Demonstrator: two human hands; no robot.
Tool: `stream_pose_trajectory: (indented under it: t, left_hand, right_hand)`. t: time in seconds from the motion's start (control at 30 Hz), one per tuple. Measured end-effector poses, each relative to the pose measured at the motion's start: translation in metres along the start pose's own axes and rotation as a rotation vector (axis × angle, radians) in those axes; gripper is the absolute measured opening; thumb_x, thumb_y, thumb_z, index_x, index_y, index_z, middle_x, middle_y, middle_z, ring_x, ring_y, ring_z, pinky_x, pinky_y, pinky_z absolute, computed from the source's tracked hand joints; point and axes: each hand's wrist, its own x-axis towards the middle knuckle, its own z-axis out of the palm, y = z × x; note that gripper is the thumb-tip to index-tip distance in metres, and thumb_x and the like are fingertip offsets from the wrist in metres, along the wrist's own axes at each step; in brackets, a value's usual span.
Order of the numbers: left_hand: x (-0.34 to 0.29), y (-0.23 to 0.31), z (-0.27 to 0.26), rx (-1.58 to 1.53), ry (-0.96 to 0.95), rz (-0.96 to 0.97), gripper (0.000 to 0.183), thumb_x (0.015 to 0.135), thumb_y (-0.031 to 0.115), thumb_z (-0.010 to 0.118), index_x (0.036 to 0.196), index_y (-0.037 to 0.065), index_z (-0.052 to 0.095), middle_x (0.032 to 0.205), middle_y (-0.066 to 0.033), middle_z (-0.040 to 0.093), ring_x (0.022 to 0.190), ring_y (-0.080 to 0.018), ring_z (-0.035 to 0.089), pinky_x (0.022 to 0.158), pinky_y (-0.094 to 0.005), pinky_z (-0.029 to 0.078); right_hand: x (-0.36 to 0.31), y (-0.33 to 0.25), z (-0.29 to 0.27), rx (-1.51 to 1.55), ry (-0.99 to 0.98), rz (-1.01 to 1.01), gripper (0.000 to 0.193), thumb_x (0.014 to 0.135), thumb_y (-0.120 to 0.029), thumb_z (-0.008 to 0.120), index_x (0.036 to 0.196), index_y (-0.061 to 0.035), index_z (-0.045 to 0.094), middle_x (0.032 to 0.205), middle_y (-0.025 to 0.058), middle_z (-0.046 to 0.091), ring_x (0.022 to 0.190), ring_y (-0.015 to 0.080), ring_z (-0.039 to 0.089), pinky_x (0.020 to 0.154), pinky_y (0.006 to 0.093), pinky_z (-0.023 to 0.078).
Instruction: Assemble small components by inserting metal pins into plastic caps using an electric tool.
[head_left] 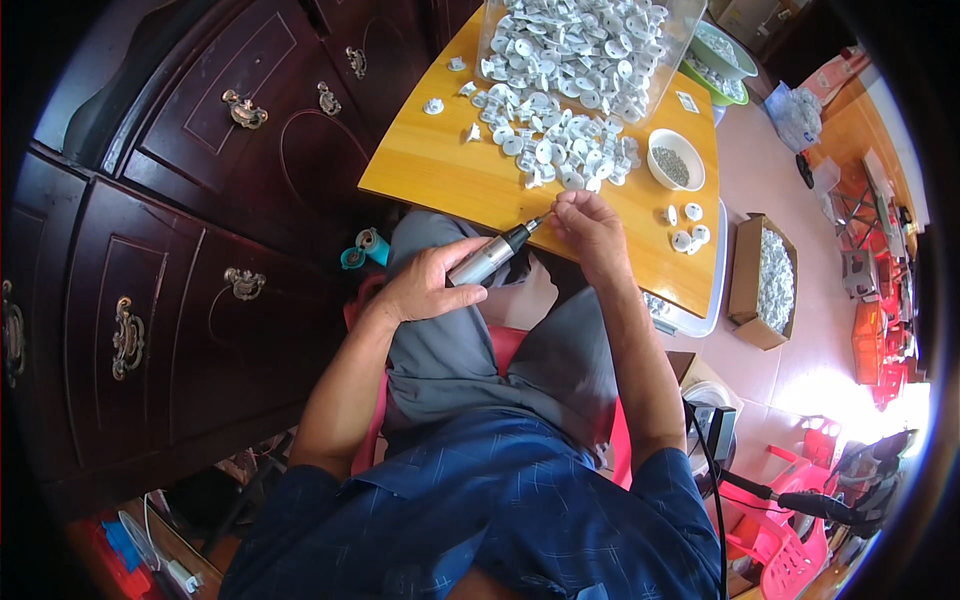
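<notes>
My left hand [434,283] is wrapped round the silver body of an electric screwdriver [484,262], whose black nose and thin bit point up and right over the table's front edge. At the tip of that bit, the thumb and fingers of my right hand [592,226] are pinched together. Whatever they hold is too small to make out. Just beyond my right hand lies a loose heap of small white plastic discs with stems [560,145]. To its right stands a white bowl [656,172] of tiny grey metal pieces, probably screws.
A clear bin [652,75] full of white parts stands at the table's [420,160] back. Several white pieces [682,240] sit near its right edge. A cardboard box [745,270] of white parts is on the floor at right. Dark drawers [215,210] flank my left.
</notes>
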Motion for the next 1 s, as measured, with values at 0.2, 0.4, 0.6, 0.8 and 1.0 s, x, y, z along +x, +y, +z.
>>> stream_pose_trajectory:
  t: [0.2,0.4,0.6,0.8,1.0]
  left_hand:
    - [0.0007,0.0006,0.0004,0.010,-0.001,0.008,0.068,0.082,0.023,0.075,0.140,-0.002,0.050,0.113,-0.0144,0.070,0.103,-0.0201,0.068,0.093,-0.0331,0.051]
    - [0.0002,-0.0005,0.0011,-0.083,-0.001,-0.018,0.067,0.082,0.022,0.074,0.140,-0.003,0.050,0.113,-0.0136,0.070,0.103,-0.0173,0.066,0.093,-0.0317,0.051]
    - [-0.0008,0.0034,0.0004,-0.077,0.004,0.015,0.066,0.084,0.020,0.073,0.141,-0.003,0.049,0.116,-0.0133,0.068,0.105,-0.0162,0.065,0.094,-0.0309,0.050]
    - [-0.0001,-0.0008,0.0008,-0.081,-0.005,0.018,0.066,0.084,0.021,0.073,0.141,-0.003,0.049,0.117,-0.0132,0.068,0.106,-0.0161,0.064,0.095,-0.0309,0.049]
    - [-0.0009,0.0007,-0.0008,-0.103,-0.021,0.000,0.066,0.085,0.020,0.072,0.142,-0.002,0.048,0.119,-0.0125,0.067,0.108,-0.0160,0.064,0.096,-0.0310,0.049]
  right_hand:
    - [0.0003,0.0007,0.0023,-0.009,0.019,-0.006,0.009,0.091,-0.008,0.070,0.100,-0.0064,0.068,0.087,0.0003,0.068,0.076,0.0086,0.063,0.069,0.0218,0.049]
    - [0.0007,-0.0001,0.0048,-0.074,0.005,0.021,0.009,0.094,-0.007,0.066,0.103,-0.0047,0.066,0.093,0.0027,0.067,0.079,0.0107,0.060,0.072,0.0237,0.048]
    - [-0.0008,0.0016,0.0075,0.038,0.022,0.031,0.008,0.095,-0.007,0.065,0.103,-0.0050,0.065,0.093,0.0022,0.067,0.082,0.0112,0.064,0.071,0.0218,0.051]
    - [0.0018,0.0060,0.0041,0.082,0.000,0.017,0.009,0.093,-0.007,0.068,0.101,-0.0048,0.066,0.091,0.0024,0.068,0.079,0.0112,0.066,0.069,0.0215,0.054]
    - [0.0025,0.0044,0.0015,0.096,-0.036,0.045,0.010,0.093,-0.005,0.067,0.104,-0.0050,0.065,0.092,0.0029,0.068,0.081,0.0115,0.066,0.071,0.0219,0.054]
